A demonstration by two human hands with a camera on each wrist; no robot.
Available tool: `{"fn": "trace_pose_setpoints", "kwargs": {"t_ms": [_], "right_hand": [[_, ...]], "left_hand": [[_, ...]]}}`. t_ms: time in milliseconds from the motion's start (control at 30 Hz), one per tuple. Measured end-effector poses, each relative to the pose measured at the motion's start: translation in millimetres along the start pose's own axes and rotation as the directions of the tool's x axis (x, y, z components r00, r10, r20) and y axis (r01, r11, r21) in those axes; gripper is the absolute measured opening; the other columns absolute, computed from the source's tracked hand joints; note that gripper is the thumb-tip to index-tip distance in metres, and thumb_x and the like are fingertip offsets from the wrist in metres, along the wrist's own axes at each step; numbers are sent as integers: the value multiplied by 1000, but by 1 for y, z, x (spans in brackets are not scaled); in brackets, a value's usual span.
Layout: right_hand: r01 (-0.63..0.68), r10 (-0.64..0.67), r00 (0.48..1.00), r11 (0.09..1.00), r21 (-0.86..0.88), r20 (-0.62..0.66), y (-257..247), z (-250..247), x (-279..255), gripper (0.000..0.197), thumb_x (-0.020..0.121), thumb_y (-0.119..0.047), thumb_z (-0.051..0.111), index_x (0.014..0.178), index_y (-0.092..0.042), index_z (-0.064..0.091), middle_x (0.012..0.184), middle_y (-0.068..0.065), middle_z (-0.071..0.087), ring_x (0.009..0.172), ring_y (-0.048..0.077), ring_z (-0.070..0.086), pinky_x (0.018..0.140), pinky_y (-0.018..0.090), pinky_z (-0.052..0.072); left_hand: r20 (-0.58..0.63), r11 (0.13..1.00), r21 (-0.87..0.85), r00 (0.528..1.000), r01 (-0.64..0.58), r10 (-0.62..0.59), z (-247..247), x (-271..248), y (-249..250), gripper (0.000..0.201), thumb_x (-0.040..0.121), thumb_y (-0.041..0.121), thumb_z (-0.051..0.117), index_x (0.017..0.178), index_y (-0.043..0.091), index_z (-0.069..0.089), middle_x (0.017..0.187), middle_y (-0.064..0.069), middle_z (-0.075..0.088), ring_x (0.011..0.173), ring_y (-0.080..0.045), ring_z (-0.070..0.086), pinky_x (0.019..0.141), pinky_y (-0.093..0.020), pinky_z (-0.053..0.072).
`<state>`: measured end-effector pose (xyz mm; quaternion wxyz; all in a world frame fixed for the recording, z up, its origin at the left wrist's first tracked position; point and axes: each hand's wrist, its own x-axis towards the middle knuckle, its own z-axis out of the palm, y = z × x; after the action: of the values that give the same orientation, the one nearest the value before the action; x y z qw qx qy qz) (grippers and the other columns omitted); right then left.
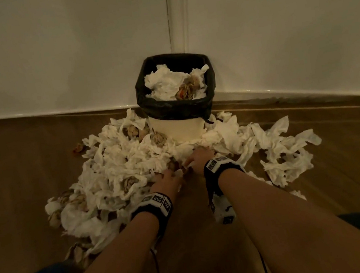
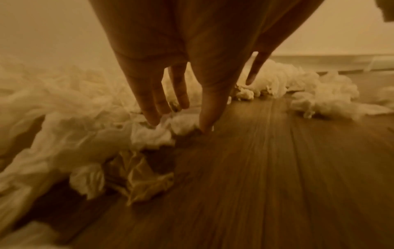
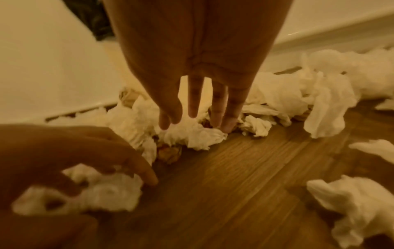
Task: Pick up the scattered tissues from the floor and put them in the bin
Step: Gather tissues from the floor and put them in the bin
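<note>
A white bin (image 1: 179,130) with a black liner stands in the wall corner, heaped with white tissues (image 1: 169,81). A wide pile of crumpled tissues (image 1: 119,166) covers the wooden floor around its base. My left hand (image 1: 170,176) is down at the pile's near edge; its fingers and thumb (image 2: 179,124) curve round a small tissue wad (image 2: 183,125), also seen as the tissue wad (image 3: 110,190) in the right wrist view. My right hand (image 1: 196,157) reaches just in front of the bin, its straight fingertips (image 3: 227,126) touching loose tissues (image 3: 192,134), holding nothing.
More tissues (image 1: 285,153) spread to the right of the bin, and some brownish stained ones (image 1: 69,200) lie on the left. Bare wooden floor (image 1: 197,213) lies between my forearms. White walls with a skirting board (image 1: 282,92) close the corner behind the bin.
</note>
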<state>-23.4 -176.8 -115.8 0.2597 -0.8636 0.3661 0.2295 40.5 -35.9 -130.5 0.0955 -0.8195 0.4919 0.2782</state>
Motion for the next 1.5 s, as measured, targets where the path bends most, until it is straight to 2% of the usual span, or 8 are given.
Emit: {"fn": "trace_pose_setpoints", "kwargs": {"t_ms": [100, 233, 467, 600, 867, 1033, 1133, 1500], "right_hand": [[5, -3, 998, 1000, -23, 62, -2, 14, 8, 40, 86, -3, 53, 97, -39, 67, 155, 0, 9, 137, 41, 18, 103, 51, 35], [-85, 81, 994, 995, 45, 77, -2, 20, 14, 63, 88, -6, 46, 144, -31, 33, 158, 5, 4, 139, 39, 20, 104, 50, 37], [-54, 74, 988, 988, -145, 139, -11, 16, 5, 47, 98, -20, 43, 142, -7, 34, 146, 17, 34, 129, 35, 40, 103, 42, 41], [-17, 15, 1000, 997, -80, -18, -13, -2, -2, 29, 96, -18, 48, 119, -4, 60, 122, 15, 58, 116, 29, 54, 95, 32, 44], [-59, 111, 984, 939, 338, -136, 3, -14, -9, 30, 89, -23, 59, 59, -18, 57, 68, 4, 58, 80, 22, 57, 52, 23, 42], [-39, 122, 984, 857, 514, -129, 2, -13, -20, 26, 85, -20, 62, 106, -19, 47, 99, 8, 54, 96, 31, 58, 84, 43, 52], [24, 48, 991, 846, 532, -122, -6, -30, -26, 33, 85, -14, 62, 117, -10, 55, 111, 16, 60, 101, 34, 59, 89, 45, 51], [316, -245, 947, 614, 723, -206, -68, -141, -74, 28, 91, 2, 54, 118, 4, 57, 79, 9, 61, 56, 10, 63, 63, 25, 58]], "left_hand": [[39, 1000, -6, 999, -4, 4, 12, -1, -3, 41, 93, 21, 46, 133, 30, 41, 144, -10, 21, 128, -41, 26, 106, -46, 33], [25, 1000, 23, 999, -21, 20, 8, 0, 0, 27, 92, 19, 46, 118, 15, 46, 128, -13, 43, 112, -32, 47, 92, -40, 42], [36, 927, -362, 995, 97, -90, -14, 1, 4, 29, 93, 9, 45, 120, 10, 55, 128, -10, 50, 113, -26, 51, 89, -29, 40], [-9, 912, -403, 995, 83, -95, -24, 0, 6, 13, 92, 13, 48, 80, 17, 49, 118, -13, 55, 107, -27, 53, 84, -28, 38], [-43, 623, -773, 969, 121, -243, -18, -4, 2, 29, 97, 34, 43, 110, 8, 41, 105, -18, 54, 89, -31, 57, 77, -39, 49], [-53, 544, -835, 972, 82, -228, -21, -1, 0, 54, 93, 52, 42, 125, 10, 37, 116, -14, 53, 101, -33, 57, 75, -32, 40], [-166, 508, -861, 940, 10, -300, -34, -2, 4, 26, 102, 29, 29, 114, 8, 40, 100, -13, 55, 95, -29, 54, 71, -28, 36], [-583, 456, -792, 725, -406, -367, -177, -33, -18, 46, 83, -15, 39, 117, 13, 54, 132, -20, 42, 112, -32, 52, 98, -45, 45]]}}
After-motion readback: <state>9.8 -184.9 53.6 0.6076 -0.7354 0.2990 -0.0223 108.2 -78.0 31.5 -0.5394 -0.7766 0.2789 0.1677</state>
